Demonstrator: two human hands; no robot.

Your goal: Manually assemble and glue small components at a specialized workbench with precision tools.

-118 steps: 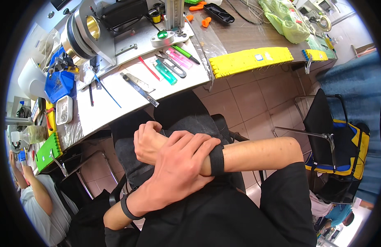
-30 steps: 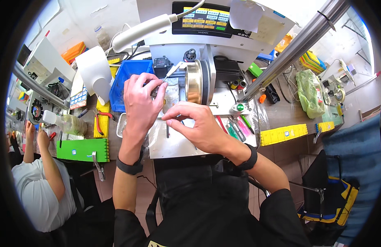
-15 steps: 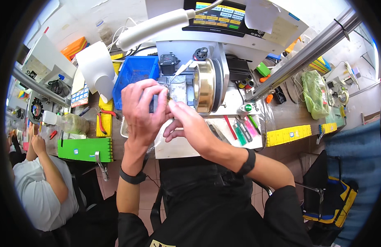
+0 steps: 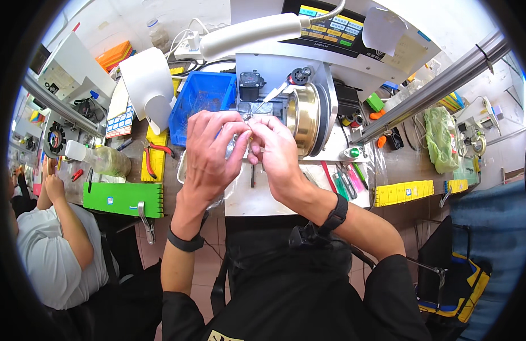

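My left hand (image 4: 213,153) and my right hand (image 4: 277,156) meet in front of the machine, thumbs and fingertips pinched together. Something tiny sits between the fingertips, too small and too covered to name. To the right of the fingers stands a brass-coloured wheel (image 4: 300,116) with a dark rim behind it. Just beyond the fingertips, a thin white pointed piece (image 4: 272,92) slants down from a small black round part (image 4: 299,76). Left of that sits a black square block (image 4: 251,86). Each wrist wears a black band.
A blue bin (image 4: 201,96) stands behind my left hand. Red-handled pliers (image 4: 151,159) lie on a yellow strip at the left. Several coloured pen-like tools (image 4: 345,181) rest on the white board (image 4: 257,204). A white lamp (image 4: 254,35) hangs above. Another person (image 4: 55,250) sits at the left.
The view has shifted, so the bench appears further right. My right hand has turned more upright, its fingertips closer to the left hand's. A dark thin rod now shows beneath the hands.
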